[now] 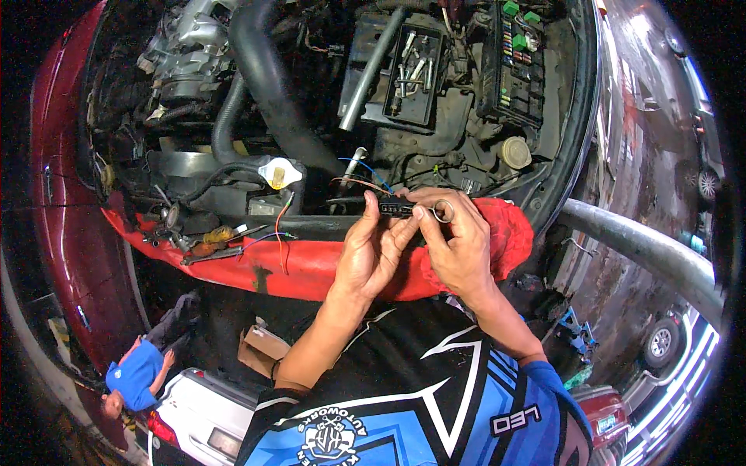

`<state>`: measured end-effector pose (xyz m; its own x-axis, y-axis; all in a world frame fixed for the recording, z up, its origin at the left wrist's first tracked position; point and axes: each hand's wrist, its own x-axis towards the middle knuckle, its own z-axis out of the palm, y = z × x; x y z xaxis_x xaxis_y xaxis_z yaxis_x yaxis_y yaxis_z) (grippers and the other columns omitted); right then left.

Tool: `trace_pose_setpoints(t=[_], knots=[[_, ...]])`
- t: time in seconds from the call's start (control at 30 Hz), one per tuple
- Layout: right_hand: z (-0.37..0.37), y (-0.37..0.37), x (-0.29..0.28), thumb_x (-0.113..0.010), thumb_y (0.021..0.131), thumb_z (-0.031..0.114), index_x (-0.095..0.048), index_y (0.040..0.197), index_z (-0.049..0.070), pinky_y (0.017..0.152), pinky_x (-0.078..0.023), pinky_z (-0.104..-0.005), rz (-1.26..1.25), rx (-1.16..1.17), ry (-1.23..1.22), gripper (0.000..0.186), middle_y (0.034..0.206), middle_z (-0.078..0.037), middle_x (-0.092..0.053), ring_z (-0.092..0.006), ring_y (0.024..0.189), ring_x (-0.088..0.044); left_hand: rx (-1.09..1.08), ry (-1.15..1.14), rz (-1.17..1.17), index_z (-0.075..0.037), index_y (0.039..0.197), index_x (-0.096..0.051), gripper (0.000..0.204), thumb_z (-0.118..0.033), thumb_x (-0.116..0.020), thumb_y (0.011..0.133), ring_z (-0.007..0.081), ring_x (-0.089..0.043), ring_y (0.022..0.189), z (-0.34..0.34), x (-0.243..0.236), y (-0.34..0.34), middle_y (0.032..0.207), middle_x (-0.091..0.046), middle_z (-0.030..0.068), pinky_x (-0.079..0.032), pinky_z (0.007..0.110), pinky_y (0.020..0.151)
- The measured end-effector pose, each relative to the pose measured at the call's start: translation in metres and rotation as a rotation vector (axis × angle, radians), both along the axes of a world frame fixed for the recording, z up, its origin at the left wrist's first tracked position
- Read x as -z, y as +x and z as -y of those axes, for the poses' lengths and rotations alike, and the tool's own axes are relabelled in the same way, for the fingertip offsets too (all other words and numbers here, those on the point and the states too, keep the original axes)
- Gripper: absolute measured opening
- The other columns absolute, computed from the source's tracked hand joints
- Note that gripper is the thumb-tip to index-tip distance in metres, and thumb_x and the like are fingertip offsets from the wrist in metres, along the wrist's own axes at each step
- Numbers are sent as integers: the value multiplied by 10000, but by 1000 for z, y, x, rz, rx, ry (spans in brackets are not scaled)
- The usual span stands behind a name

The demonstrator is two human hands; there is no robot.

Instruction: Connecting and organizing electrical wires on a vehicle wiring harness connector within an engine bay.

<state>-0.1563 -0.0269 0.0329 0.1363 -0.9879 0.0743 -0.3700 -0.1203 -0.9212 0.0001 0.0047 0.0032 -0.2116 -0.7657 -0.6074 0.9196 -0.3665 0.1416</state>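
In front of my body, over the red cloth (311, 268) on the car's front edge, my two hands meet at a small black electrical connector (396, 209). Thumb and fingers of my left hand (369, 256) are closed on its left end. My right hand (464, 245) pinches at the right end; its fingertips are partly hidden behind the thumb. Thin blue and brown wires (365, 183) run by the connector's far side. A round metal ring (444, 211) shows at my right fingers; whether it is worn or held I cannot tell.
Beyond my hands lies the open engine bay, with a black tray (399, 115) of sockets and wrenches, a metal pipe (373, 70) and a fuse box (509, 70). Screwdrivers (221, 239) and loose wires rest left on the cloth. A person in blue (134, 376) is at lower left.
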Motion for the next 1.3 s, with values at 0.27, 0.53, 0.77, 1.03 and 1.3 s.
trace_pose_setpoints(t=[0.27, 0.53, 0.77, 1.03, 1.3], knots=[[1, 0, 3, -692, 914, 21, -698, 1061, 17, 854, -543, -439, -9, -18, -55, 147, 1073, -157, -743, -367, 961, -702, -10, 27, 3, 58, 1322, -534, 513, -406, -505, 1106, 273, -714, 1101, 2, -3, -2, 1172, -689, 175, -595, 387, 1036], [-2, -2, 5, -648, 898, -13, -689, 1043, -5, 871, -543, -442, -44, -60, -155, 152, 1107, -154, -749, -362, 1010, -710, -17, 41, 13, 66, 1312, -551, 514, -403, -507, 1106, 276, -725, 1083, 1, -1, -2, 1186, -698, 191, -610, 382, 1011], [-1, 1, 4, -710, 947, 29, -695, 990, -8, 832, -537, -391, -16, -32, -133, 59, 1071, -150, -753, -305, 937, -703, -13, 38, 17, 79, 1322, -548, 538, -412, -508, 1104, 286, -729, 1075, -1, 0, -1, 1189, -697, 205, -611, 382, 1010], [-3, -1, 5, -708, 948, 31, -694, 992, -9, 829, -538, -387, -55, -30, -165, 61, 1069, -146, -760, -303, 951, -712, 0, 15, 33, 76, 1336, -542, 554, -423, -515, 1098, 282, -717, 1102, 0, -1, -3, 1197, -690, 182, -598, 386, 1030], [-2, 0, -1, -699, 967, 37, -700, 1007, -1, 846, -547, -379, -11, -14, -99, 55, 1064, -133, -766, -280, 935, -719, 4, -14, 57, 66, 1349, -540, 550, -421, -527, 1093, 268, -692, 1160, -3, 3, -3, 1239, -672, 165, -579, 391, 1059]])
